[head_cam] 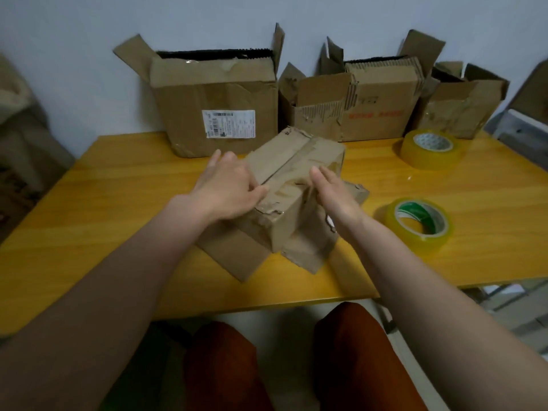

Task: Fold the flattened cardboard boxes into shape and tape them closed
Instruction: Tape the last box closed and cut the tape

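Hands pressing the top flaps of a small cardboard box (pixel 296 185) on the yellow table (pixel 118 203).

Left hand (pixel 228 188) rests on the box's left flap, fingers fairly straight, thumb at the centre seam; nothing gripped. Right hand (pixel 335 194) lies flat against the right flap, fingers extended. Flattened cardboard (pixel 237 256) lies under the box, below both hands. Near tape roll (pixel 418 223) sits right of the right hand; far tape roll (pixel 430 148) beyond it. Open cartons (pixel 219 93) stand behind the hands, along the wall.

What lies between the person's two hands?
In the head view, the small cardboard box lies between left hand and right hand, its two top flaps meeting along a seam.
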A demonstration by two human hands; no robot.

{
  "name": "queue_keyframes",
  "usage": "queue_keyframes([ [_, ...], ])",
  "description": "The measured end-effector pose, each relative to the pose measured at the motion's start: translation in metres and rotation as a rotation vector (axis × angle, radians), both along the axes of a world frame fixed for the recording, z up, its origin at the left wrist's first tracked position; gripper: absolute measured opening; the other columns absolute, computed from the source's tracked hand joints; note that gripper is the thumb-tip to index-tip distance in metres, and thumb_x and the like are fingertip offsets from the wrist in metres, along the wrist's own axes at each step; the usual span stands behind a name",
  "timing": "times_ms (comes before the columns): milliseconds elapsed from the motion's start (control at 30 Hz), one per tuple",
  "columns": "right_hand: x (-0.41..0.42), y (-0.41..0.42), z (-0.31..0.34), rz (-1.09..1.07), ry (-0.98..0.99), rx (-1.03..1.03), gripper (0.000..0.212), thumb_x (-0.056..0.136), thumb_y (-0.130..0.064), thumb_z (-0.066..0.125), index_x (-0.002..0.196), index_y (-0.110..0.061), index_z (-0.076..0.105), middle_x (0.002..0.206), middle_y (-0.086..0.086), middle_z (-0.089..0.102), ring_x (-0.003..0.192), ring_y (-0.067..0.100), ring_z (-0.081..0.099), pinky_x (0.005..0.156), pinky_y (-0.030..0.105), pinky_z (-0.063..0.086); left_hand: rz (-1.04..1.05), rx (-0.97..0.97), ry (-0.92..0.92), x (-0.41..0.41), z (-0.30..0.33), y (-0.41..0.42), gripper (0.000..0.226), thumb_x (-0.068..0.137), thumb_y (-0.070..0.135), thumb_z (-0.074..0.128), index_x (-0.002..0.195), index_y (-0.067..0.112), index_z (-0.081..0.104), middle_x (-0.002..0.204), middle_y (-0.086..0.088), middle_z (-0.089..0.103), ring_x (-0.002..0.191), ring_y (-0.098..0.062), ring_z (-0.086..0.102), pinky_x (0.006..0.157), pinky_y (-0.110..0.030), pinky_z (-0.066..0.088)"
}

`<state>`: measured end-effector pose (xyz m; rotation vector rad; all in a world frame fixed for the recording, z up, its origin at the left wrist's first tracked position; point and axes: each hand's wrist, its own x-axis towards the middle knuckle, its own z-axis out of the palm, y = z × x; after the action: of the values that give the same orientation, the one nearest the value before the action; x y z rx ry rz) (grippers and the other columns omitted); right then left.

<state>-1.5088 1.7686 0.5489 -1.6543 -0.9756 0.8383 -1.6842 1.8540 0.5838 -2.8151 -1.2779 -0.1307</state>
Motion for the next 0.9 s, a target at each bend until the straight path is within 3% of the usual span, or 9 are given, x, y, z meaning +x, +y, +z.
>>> queue_keyframes([
  [67,-0.004,0.003,0.004,-0.006,0.06,-0.001,0.055,0.1,-0.044,0.036,0.145,-0.011,0.037,0.149,0.003,0.039,0.138,0.023,0.035,0.114,0.041,0.028,0.015,-0.193,-0.172,-0.012,0.001,0.007,0.034,0.095,0.052,0.046,0.101,0.034,0.074,0.147,-0.003,0.043,0.138,-0.026,0.03,0.117,-0.043,0.016],
  [167,-0.025,0.016,0.008,-0.075,0.076,-0.02,0.062,0.099,-0.048,0.033,0.144,-0.005,0.035,0.151,0.011,0.035,0.139,0.027,0.032,0.114,0.043,0.026,0.051,-0.532,-0.518,-0.024,-0.009,0.01,0.029,0.099,0.043,0.045,0.103,0.033,0.073,0.153,0.002,0.036,0.141,-0.02,0.031,0.107,-0.027,0.024],
  [267,-0.048,0.025,0.002,-0.232,0.104,0.029,0.063,0.099,-0.049,0.027,0.148,-0.008,0.029,0.156,0.012,0.023,0.144,0.027,0.021,0.117,0.046,0.019,0.02,-0.553,-0.645,-0.031,-0.031,0.003,0.036,0.103,0.037,0.037,0.123,0.028,0.066,0.155,0.007,0.031,0.141,-0.011,0.029,0.105,-0.021,0.022],
  [400,-0.06,0.032,-0.014,-0.359,0.272,0.169,0.061,0.097,-0.054,0.018,0.143,-0.022,0.042,0.153,-0.001,0.034,0.142,0.018,0.028,0.116,0.045,0.022,-0.006,-0.647,-0.857,-0.042,-0.053,-0.002,0.043,0.106,0.032,0.027,0.142,0.021,0.047,0.155,0.011,0.028,0.14,-0.001,0.024,0.098,0.004,0.017],
  [467,-0.064,0.028,-0.025,-0.378,0.188,0.215,0.07,0.091,-0.059,0.017,0.14,-0.019,0.048,0.154,0.0,0.033,0.142,0.016,0.026,0.117,0.043,0.021,-0.001,-0.753,-1.01,-0.047,-0.06,-0.001,0.042,0.107,0.035,0.024,0.143,0.027,0.044,0.153,0.013,0.034,0.14,-0.001,0.029,0.115,-0.014,0.018],
  [567,-0.063,0.02,-0.042,-0.266,-0.103,0.367,0.06,0.091,-0.049,0.028,0.124,-0.011,0.062,0.157,0.006,0.023,0.147,0.014,0.01,0.119,0.037,0.016,-0.014,-0.802,-1.135,-0.047,-0.072,-0.002,0.038,0.106,0.037,0.024,0.139,0.034,0.043,0.149,0.012,0.04,0.139,-0.003,0.034,0.119,-0.038,0.024],
  [667,-0.046,0.019,-0.054,-0.096,-0.423,0.414,0.04,0.088,-0.038,0.055,0.117,-0.013,0.067,0.155,0.007,0.026,0.148,0.025,0.007,0.119,0.036,0.011,-0.016,-0.755,-1.16,-0.046,-0.078,-0.002,0.043,0.105,0.038,0.025,0.141,0.027,0.044,0.148,0.01,0.043,0.137,-0.002,0.037,0.118,-0.04,0.027],
  [800,-0.025,0.018,-0.054,0.111,-0.636,0.404,0.054,0.079,-0.042,0.07,0.124,-0.012,0.063,0.15,0.007,0.037,0.147,0.031,0.009,0.119,0.042,0.011,-0.021,-0.701,-1.134,-0.047,-0.08,0.0,0.051,0.1,0.04,0.022,0.143,0.022,0.042,0.149,0.006,0.041,0.139,-0.004,0.034,0.118,-0.039,0.027],
  [900,-0.015,0.013,-0.048,0.218,-0.696,0.363,0.06,0.08,-0.038,0.068,0.133,-0.015,0.054,0.153,0.005,0.032,0.147,0.028,0.007,0.12,0.046,0.011,-0.06,-0.663,-1.147,-0.048,-0.082,-0.001,0.045,0.105,0.027,0.017,0.143,0.019,0.041,0.147,0.002,0.044,0.138,-0.006,0.036,0.117,-0.04,0.028],
])
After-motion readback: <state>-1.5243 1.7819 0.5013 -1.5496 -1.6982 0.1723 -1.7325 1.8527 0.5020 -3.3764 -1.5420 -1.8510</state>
